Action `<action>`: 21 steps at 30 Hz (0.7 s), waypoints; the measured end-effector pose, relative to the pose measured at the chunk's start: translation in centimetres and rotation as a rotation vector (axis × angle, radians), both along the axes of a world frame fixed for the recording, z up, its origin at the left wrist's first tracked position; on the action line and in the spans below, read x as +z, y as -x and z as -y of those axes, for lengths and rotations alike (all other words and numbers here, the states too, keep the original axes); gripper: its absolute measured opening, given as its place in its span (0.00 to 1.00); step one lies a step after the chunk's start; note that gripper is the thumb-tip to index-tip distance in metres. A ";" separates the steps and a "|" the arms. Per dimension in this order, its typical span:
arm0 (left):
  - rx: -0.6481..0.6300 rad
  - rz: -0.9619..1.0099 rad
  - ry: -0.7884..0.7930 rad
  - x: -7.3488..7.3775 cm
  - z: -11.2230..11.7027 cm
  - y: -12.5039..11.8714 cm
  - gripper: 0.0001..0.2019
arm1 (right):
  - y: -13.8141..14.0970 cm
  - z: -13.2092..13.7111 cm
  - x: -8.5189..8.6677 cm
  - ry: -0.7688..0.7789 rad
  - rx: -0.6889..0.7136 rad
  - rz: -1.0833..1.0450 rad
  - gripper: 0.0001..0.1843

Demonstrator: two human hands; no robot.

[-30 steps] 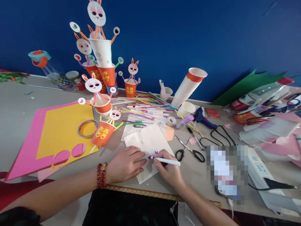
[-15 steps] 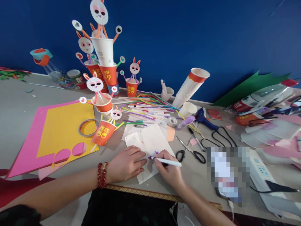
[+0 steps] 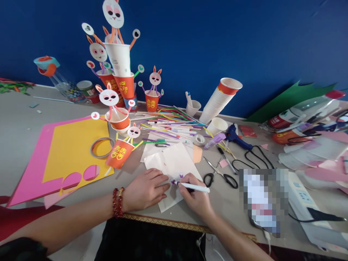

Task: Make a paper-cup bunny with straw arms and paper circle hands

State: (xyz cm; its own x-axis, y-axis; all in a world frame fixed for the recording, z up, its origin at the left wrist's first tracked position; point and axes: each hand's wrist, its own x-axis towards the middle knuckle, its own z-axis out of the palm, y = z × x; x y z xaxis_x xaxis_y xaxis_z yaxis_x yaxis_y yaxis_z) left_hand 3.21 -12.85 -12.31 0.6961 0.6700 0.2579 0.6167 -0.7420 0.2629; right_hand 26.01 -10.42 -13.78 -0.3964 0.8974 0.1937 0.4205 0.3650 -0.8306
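Observation:
My right hand [image 3: 194,197] grips a white marker pen [image 3: 193,187] whose purple tip touches a sheet of white paper [image 3: 174,165] near the table's front edge. Small purple marks show on the paper beside the tip. My left hand [image 3: 145,188] lies flat on the same sheet, fingers stretched out, pressing it down just left of the pen tip. A red bead bracelet [image 3: 117,202] circles my left wrist.
Black scissors [image 3: 220,175] lie right of the paper. Behind it are several coloured pens [image 3: 168,127], orange paper-cup rabbits [image 3: 119,152], a tape ring [image 3: 101,147] on yellow and pink sheets [image 3: 67,152], stacked cups [image 3: 219,99], a blue glue gun [image 3: 235,137] and a white power strip [image 3: 301,197].

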 end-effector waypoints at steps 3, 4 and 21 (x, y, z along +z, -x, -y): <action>0.005 0.001 0.003 0.0 0.0 0.0 0.13 | 0.0 0.0 0.1 0.009 -0.008 -0.021 0.07; 0.004 0.002 0.006 0.0 0.0 0.0 0.13 | 0.0 0.0 0.1 0.010 -0.011 -0.024 0.06; 0.002 0.006 0.012 0.1 0.0 0.0 0.13 | -0.1 0.0 0.1 0.002 0.018 0.023 0.07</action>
State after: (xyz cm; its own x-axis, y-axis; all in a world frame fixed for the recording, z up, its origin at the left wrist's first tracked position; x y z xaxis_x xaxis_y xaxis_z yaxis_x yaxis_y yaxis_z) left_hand 3.25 -12.86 -12.23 0.6934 0.6744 0.2538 0.6167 -0.7376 0.2752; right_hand 26.15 -10.42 -13.73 -0.4167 0.8905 0.1829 0.4331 0.3714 -0.8213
